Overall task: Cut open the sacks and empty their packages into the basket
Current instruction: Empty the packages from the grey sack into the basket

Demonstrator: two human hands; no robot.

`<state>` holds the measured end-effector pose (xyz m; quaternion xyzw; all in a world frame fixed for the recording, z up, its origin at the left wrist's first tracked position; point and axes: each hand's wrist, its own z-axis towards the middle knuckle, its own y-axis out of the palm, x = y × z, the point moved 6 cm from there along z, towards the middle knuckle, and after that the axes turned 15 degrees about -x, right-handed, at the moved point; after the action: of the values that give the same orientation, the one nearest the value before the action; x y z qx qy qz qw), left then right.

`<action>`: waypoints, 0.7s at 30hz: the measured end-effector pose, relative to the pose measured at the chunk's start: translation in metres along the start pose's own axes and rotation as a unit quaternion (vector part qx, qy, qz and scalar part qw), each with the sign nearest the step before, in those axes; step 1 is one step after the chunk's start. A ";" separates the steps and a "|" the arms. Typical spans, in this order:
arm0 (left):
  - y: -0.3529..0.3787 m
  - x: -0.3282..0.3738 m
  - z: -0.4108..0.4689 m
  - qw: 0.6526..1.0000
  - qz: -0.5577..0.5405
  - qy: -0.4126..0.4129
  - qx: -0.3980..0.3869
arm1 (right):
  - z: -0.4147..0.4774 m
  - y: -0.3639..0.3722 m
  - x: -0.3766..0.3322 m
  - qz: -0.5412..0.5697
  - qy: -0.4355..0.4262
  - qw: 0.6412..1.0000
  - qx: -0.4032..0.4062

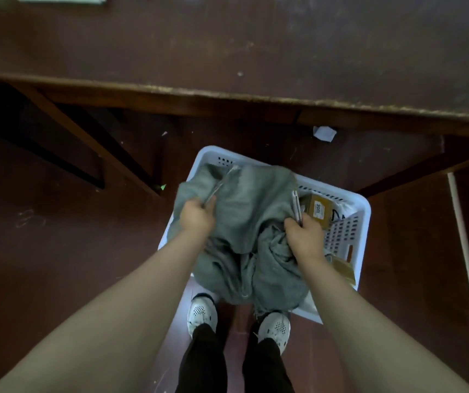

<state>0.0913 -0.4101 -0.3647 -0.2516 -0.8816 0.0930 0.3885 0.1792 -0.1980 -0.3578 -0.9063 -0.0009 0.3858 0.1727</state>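
A grey-green woven sack [253, 222] hangs bunched over a white plastic basket [362, 207] on the floor. My left hand [196, 217] grips the sack's left edge. My right hand [304, 236] grips its right side, together with what looks like a thin flat item. Brown cardboard packages [319, 209] lie in the basket's right part, one with a white label. Another brown package [342, 269] shows at the basket's near right. The sack hides most of the basket's inside.
A dark wooden table [256, 52] stands just beyond the basket, its worn edge crossing the view, with slanted braces underneath. A crumpled white paper [325, 133] lies on the floor under it. A white pipe [466, 251] runs along the right. My shoes [202, 313] stand behind the basket.
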 end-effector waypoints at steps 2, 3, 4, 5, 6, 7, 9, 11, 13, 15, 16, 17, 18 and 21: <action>0.013 0.042 -0.015 0.993 -0.083 0.079 -0.033 | -0.011 -0.019 -0.015 0.026 -0.019 0.998 0.046; 0.020 0.061 -0.022 0.986 -0.106 0.116 -0.058 | -0.016 -0.029 -0.021 0.045 -0.028 0.996 0.075; 0.026 0.078 -0.031 0.979 -0.119 0.142 -0.089 | -0.020 -0.037 -0.026 0.061 -0.041 0.992 0.100; 0.032 0.091 -0.038 0.972 -0.128 0.159 -0.118 | -0.024 -0.043 -0.031 0.067 -0.052 0.990 0.116; 0.035 0.101 -0.044 0.968 -0.125 0.172 -0.135 | -0.027 -0.048 -0.034 0.064 -0.055 0.988 0.126; 0.037 0.107 -0.047 0.968 -0.110 0.178 -0.136 | -0.031 -0.054 -0.035 0.059 -0.050 0.987 0.138; 0.030 0.112 -0.049 0.979 -0.060 0.172 -0.087 | -0.036 -0.064 -0.037 0.072 -0.063 0.981 0.167; 0.022 0.119 -0.051 0.981 -0.058 0.174 -0.057 | -0.040 -0.072 -0.047 0.070 -0.100 0.977 0.174; 0.022 0.128 -0.053 0.975 -0.081 0.195 -0.069 | -0.041 -0.074 -0.049 0.063 -0.098 0.978 0.174; 0.015 0.133 -0.057 0.974 -0.085 0.204 -0.055 | -0.045 -0.076 -0.050 0.079 -0.108 0.974 0.184; 0.009 0.138 -0.058 0.972 -0.095 0.212 -0.048 | -0.047 -0.076 -0.056 0.080 -0.118 0.973 0.181; 0.006 0.143 -0.057 0.970 -0.093 0.220 -0.045 | -0.045 -0.075 -0.061 0.072 -0.120 0.975 0.171; 0.003 0.147 -0.056 0.969 -0.085 0.227 -0.041 | -0.043 -0.073 -0.060 0.068 -0.113 0.978 0.163; -0.004 0.155 -0.064 0.968 -0.094 0.229 -0.038 | -0.045 -0.073 -0.063 0.100 -0.133 0.971 0.172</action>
<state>0.0481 -0.3360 -0.2209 -0.1968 -0.7916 -0.0371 0.5773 0.1763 -0.1525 -0.2618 -0.7990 0.1330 0.5122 0.2854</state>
